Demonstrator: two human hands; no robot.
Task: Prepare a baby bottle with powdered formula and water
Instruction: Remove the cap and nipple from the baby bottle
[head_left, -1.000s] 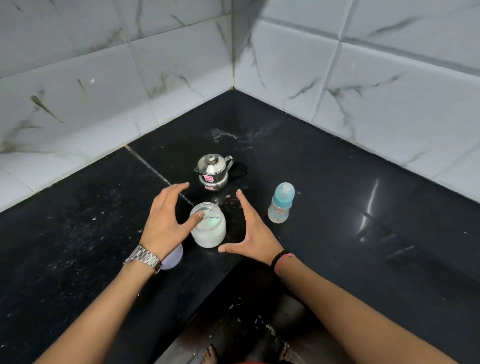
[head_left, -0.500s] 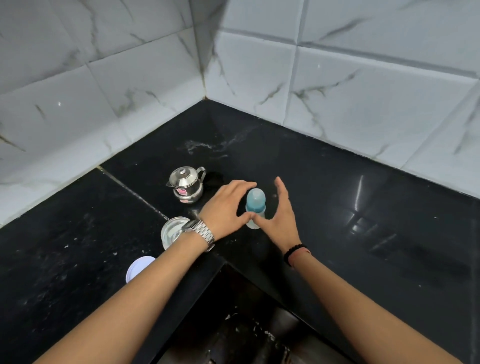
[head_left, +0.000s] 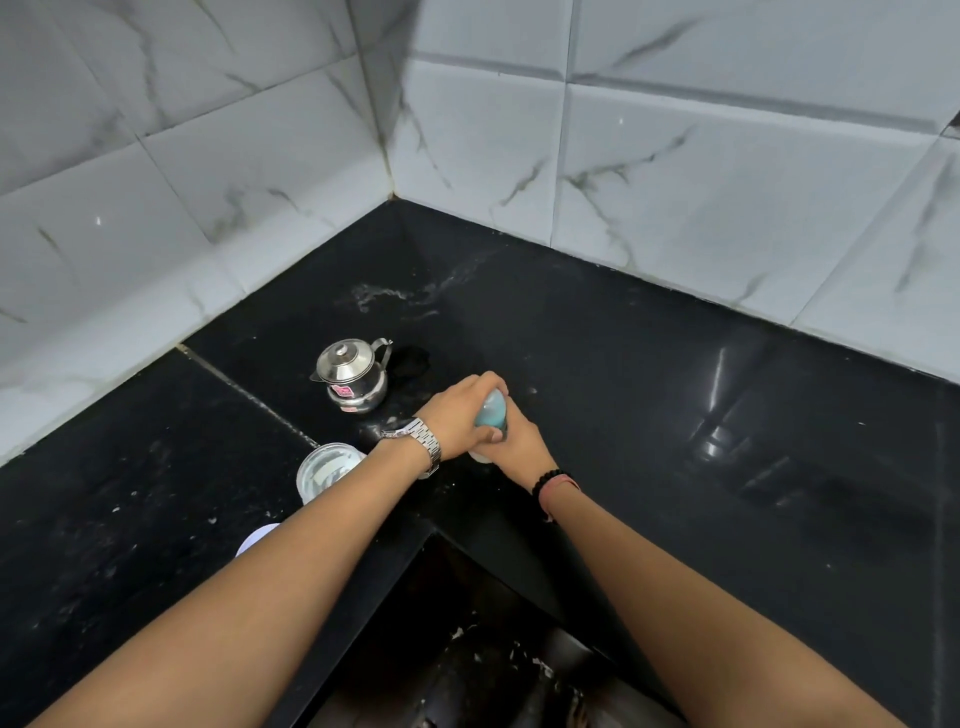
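Gripping baby bottle w/ both: L hand curled over cap, R hand round body.

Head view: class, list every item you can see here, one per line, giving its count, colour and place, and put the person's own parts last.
Baby bottle: one, blue cap, on the counter, gripped by both hands.
Steel pot: one, silver with lid, on the counter behind the left hand.
Jar: one, clear with white contents, open, beside the left forearm.
Lid: one, white, partly hidden by the left forearm.
Counter: one, black, in the corner.
Wall tiles: white marbled, behind the counter.
Left hand: one, wristwatch, grips the bottle's top.
Right hand: one, black wristband, holds the bottle's body.
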